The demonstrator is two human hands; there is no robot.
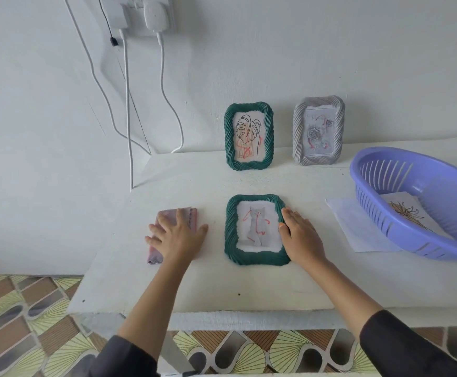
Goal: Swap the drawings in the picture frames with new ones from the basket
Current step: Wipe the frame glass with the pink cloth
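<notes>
Indoors, white table (194, 281) against white wall (303, 63), purple basket (423, 240), patterned tile floor (31, 322)

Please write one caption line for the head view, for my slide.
Left hand flat on a folded cloth, right hand on the green frame lying flat, purple basket at right.

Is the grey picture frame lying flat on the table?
No, the grey picture frame stands upright against the wall, while only one green frame lies flat on the table.
</notes>
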